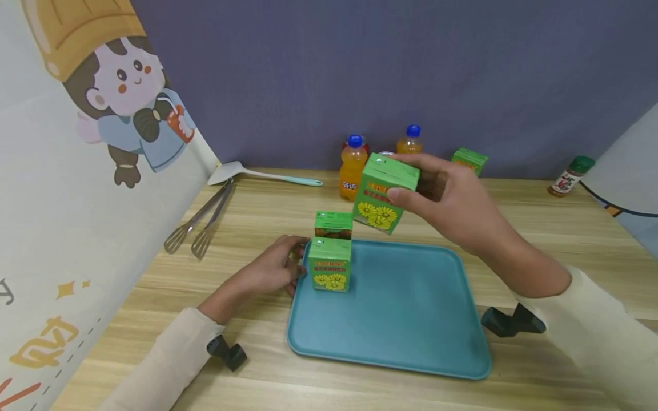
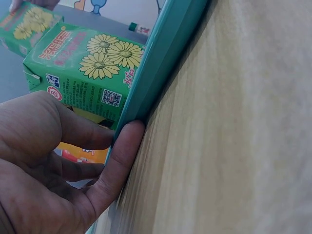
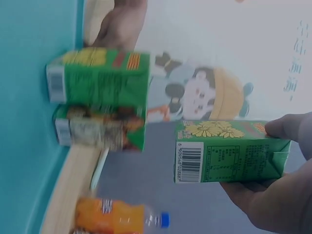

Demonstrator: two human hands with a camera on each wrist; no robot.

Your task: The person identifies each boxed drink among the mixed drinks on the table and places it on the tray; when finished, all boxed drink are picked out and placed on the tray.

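My right hand (image 1: 457,205) grips a green juice carton (image 1: 382,200) with yellow flowers, thumb on its front and fingers behind, up above the far edge of the blue tray (image 1: 401,308). My left hand (image 1: 275,265) holds the tray's left rim, thumb and fingers pinching it in the left wrist view. Just inside that rim stands another flowered green carton (image 1: 330,265), upright on the tray. Directly behind it is a green carton with a dark red-brown front (image 1: 333,224), partly hidden by the nearer one.
Orange soda bottles with blue caps (image 1: 353,171) stand along the back wall. Behind my right hand sits another green carton (image 1: 470,160). A spice jar (image 1: 570,176) is at far right. To the left lie a white spatula (image 1: 267,174) and metal tongs (image 1: 200,220).
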